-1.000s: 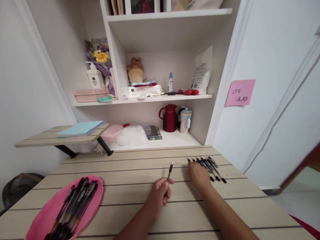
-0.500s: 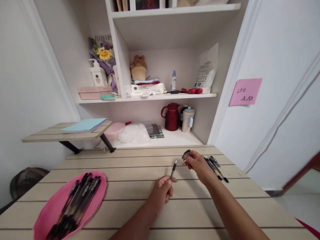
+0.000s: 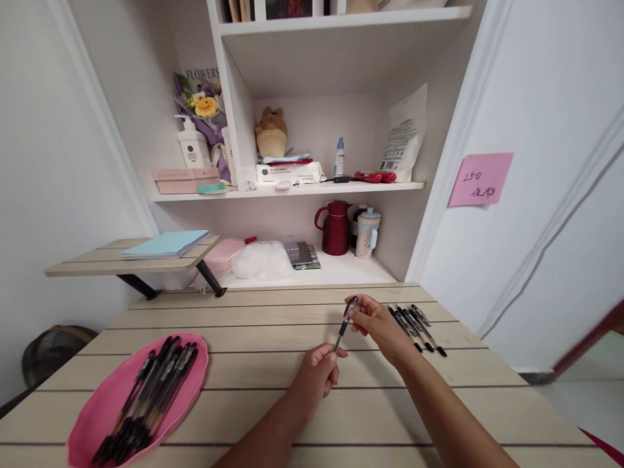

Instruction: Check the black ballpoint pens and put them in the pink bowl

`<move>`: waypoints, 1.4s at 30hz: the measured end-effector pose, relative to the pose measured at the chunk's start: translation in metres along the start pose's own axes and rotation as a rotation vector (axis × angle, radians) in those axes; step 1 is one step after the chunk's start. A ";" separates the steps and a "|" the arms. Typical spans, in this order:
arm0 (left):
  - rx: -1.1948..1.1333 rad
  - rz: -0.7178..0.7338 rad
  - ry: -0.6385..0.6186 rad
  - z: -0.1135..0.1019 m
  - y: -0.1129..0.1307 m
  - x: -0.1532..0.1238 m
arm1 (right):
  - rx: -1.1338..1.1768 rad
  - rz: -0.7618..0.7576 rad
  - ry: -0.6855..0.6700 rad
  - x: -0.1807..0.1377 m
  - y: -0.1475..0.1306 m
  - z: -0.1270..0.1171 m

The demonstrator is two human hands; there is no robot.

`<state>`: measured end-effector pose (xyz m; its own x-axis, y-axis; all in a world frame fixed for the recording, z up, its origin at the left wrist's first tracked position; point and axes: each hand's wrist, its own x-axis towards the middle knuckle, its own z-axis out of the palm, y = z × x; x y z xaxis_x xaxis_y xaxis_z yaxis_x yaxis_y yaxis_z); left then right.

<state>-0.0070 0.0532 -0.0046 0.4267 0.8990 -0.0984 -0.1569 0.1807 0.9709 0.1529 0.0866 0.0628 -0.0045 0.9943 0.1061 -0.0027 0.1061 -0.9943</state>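
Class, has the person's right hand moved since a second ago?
Yes: the right hand left the row of pens and went leftward to the pen held by the left hand.

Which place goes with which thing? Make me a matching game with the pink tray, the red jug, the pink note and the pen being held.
Things
1. pink tray
2. red jug
3. pink note
4. pen

Places
a. stuck on the wall
b. on the desk, full of black pens
c. between the left hand and the right hand
d. standing beside the cup

Pairs: 1-b, 2-d, 3-a, 4-c
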 end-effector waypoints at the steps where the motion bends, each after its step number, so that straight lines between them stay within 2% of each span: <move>1: 0.001 0.003 -0.002 0.000 0.000 0.000 | -0.016 0.015 -0.023 -0.001 -0.001 0.001; 7: 0.007 0.007 0.002 -0.001 -0.001 0.001 | 0.060 0.085 -0.096 -0.001 0.007 0.002; 14: -0.012 -0.001 0.036 0.002 0.001 -0.001 | 0.026 0.097 -0.186 -0.001 0.019 0.006; 25: 0.011 0.007 0.090 0.004 -0.001 -0.002 | 0.040 0.098 -0.164 -0.004 0.022 0.012; 31: -0.008 0.020 0.055 0.003 -0.002 -0.001 | -0.073 0.102 -0.111 -0.003 0.026 0.017; 34: -0.084 0.054 0.064 0.002 0.005 -0.003 | -0.164 0.058 0.002 -0.002 0.024 0.000; 37: -0.119 0.091 0.154 -0.001 0.021 -0.005 | -0.294 -0.002 0.258 -0.004 0.022 -0.036; 40: -0.071 0.152 0.238 -0.007 0.041 -0.011 | -0.593 -0.011 0.395 -0.011 0.024 -0.070; 42: -0.040 0.198 0.266 -0.013 0.053 -0.018 | -0.864 0.018 0.398 -0.017 0.028 -0.080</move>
<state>-0.0347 0.0521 0.0457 0.1379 0.9899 0.0324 -0.2505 0.0032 0.9681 0.2328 0.0729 0.0330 0.3442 0.9074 0.2413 0.7352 -0.1006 -0.6703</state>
